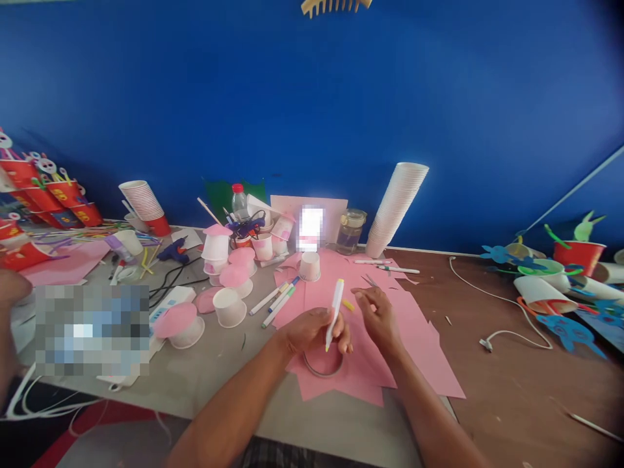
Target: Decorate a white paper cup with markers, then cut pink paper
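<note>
On the grey table (287,419), pink sheets (414,351) are lying under your hands. Your left hand (312,330) is curling closed around a white marker (335,313), slanted, yellow nib downward. Your right hand (377,317) is hanging nearby, fingers half-curled; cannot tell if it is pinching anything. A small yellow piece (348,305) is lying between them.

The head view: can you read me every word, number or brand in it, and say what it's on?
No text can be read for sure.
Red cup, at the left: yellow marks, too small and blurred to read.
Bright patch before the blue wall: blurred out, unreadable.
Blurred patch at lower left: unreadable.
White marker in the left hand: no lettering I can make out.
</note>
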A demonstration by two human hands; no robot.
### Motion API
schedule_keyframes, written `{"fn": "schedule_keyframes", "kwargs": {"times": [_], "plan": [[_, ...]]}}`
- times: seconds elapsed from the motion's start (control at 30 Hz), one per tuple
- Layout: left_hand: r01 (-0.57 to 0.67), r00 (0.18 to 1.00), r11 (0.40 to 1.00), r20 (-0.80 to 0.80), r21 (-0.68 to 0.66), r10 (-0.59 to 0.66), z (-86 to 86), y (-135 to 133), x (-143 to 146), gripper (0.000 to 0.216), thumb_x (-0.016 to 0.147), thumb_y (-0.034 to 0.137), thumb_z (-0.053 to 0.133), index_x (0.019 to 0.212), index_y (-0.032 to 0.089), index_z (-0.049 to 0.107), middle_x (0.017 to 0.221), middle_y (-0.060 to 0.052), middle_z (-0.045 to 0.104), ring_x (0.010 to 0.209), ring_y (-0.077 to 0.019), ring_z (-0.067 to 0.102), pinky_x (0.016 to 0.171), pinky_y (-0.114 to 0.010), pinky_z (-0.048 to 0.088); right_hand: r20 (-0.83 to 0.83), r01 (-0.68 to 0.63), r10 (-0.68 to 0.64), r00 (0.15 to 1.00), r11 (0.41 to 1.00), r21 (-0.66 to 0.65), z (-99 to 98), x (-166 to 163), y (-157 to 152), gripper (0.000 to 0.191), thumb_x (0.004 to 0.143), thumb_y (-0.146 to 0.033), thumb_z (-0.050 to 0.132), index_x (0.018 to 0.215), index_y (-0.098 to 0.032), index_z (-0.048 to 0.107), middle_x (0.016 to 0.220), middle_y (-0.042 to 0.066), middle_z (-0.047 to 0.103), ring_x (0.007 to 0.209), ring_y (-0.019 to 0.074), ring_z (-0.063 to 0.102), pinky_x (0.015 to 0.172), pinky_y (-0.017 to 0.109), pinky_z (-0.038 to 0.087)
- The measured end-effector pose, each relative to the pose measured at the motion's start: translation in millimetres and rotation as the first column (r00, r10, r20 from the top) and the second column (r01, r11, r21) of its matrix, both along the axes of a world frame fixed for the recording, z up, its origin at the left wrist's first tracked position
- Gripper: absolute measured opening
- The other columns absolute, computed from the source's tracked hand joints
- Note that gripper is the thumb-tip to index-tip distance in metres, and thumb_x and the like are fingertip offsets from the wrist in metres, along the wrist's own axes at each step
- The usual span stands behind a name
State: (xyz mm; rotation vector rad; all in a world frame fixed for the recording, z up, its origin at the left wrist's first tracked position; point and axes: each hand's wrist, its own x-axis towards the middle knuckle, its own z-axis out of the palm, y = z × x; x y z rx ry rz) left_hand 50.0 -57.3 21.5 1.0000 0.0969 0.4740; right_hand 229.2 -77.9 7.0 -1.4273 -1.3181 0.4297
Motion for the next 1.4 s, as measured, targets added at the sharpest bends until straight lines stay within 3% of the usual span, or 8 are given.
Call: {"fn": "schedule_keyframes", "kwargs": {"times": [0.13,0.27,0.57,0.67,0.8,0.97,1.03,1.4], "plan": [[0.038,0.999,0.998,-0.020,0.043,-0.038,3.4,-3.8,3.7,0.052,0.081,0.065,0.055,0.063,0.016,0.054,0.060,-0.007,0.061,0.068,-0.0209,0.061,0.074,-0.037,0.044,-0.514,-0.551,0.449,0.731,0.832,-0.056,22.1,-4.7,-16.1,0.047,0.084,-0.060,0.055,0.094,-0.017,0.072,0.057,-0.001,0.051,0.056,0.0172,0.053,0.055,0.032,0.045],[0.112,0.992,0.990,-0.065,0.084,-0.107,4.1,-7.1,5.7,0.052,0.082,0.064,0.053,0.065,0.015,0.057,0.063,-0.007,0.063,0.069,-0.0205,0.061,0.074,-0.037,0.046,-0.717,-0.751,0.498,0.488,0.658,-0.055,25.3,-13.3,-26.2,0.040,0.079,-0.052,0.067,0.097,-0.017,0.069,0.053,-0.002,0.055,0.045,0.0148,0.054,0.044,0.027,0.042],[0.015,0.996,0.993,-0.091,0.117,-0.004,15.6,-5.0,-3.5,0.057,0.078,0.067,0.056,0.079,0.010,0.066,0.078,-0.013,0.067,0.077,-0.0221,0.062,0.082,-0.039,0.044,-0.837,-0.586,0.447,0.314,0.785,0.199,30.2,-8.5,-19.4,0.023,0.077,-0.042,0.069,0.072,-0.023,0.058,0.046,-0.008,0.035,0.045,0.0118,0.043,0.049,0.026,0.043],[-0.114,0.991,0.989,-0.065,0.098,0.121,16.6,-0.4,-7.6,0.050,0.078,0.060,0.063,0.081,0.010,0.065,0.081,-0.013,0.067,0.078,-0.0214,0.063,0.079,-0.037,0.045,-0.841,-0.419,0.397,0.369,0.878,0.231,35.3,-4.8,-14.4,0.019,0.077,-0.039,0.067,0.072,-0.025,0.055,0.049,-0.008,0.039,0.045,0.0105,0.037,0.053,0.027,0.043],[-0.476,0.879,0.879,-0.016,0.004,0.476,12.5,16.1,-11.1,0.039,0.079,0.052,0.065,0.075,0.013,0.063,0.074,-0.007,0.065,0.072,-0.0169,0.061,0.074,-0.032,0.045,-0.728,-0.248,0.282,0.625,0.956,0.158,33.2,-2.3,-10.0,0.011,0.083,-0.037,0.056,0.088,-0.026,0.056,0.054,-0.007,0.051,0.043,0.0105,0.039,0.060,0.032,0.046],[-0.948,0.301,0.277,-0.158,-0.155,0.941,1.1,47.0,-23.3,0.030,0.075,0.038,0.069,0.064,0.017,0.050,0.059,0.004,0.052,0.059,-0.0087,0.052,0.067,-0.026,0.044,-0.431,-0.029,0.084,0.898,0.991,0.132,20.8,-8.7,-7.3,0.015,0.083,-0.034,0.058,0.089,-0.024,0.049,0.070,0.001,0.067,0.066,0.0173,0.059,0.067,0.034,0.048],[-0.982,0.177,0.164,-0.166,-0.091,0.970,-4.3,55.0,-29.3,0.028,0.076,0.036,0.067,0.065,0.018,0.049,0.059,0.004,0.052,0.059,-0.0085,0.052,0.067,-0.025,0.043,-0.290,0.008,0.035,0.956,0.989,0.146,17.3,-12.8,-4.2,0.019,0.082,-0.034,0.059,0.092,-0.023,0.047,0.077,0.003,0.068,0.075,0.0195,0.062,0.076,0.039,0.049],[-0.975,0.083,0.108,-0.134,0.194,0.987,-18.5,60.6,-31.7,0.031,0.087,0.038,0.049,0.062,0.020,0.044,0.057,0.004,0.045,0.056,-0.0100,0.043,0.058,-0.024,0.036,0.397,-0.094,0.051,0.917,0.992,0.089,4.3,-49.3,85.8,0.052,0.075,-0.036,0.062,0.119,-0.018,0.040,0.114,0.017,0.061,0.100,0.0299,0.060,0.084,0.048,0.049]]}}
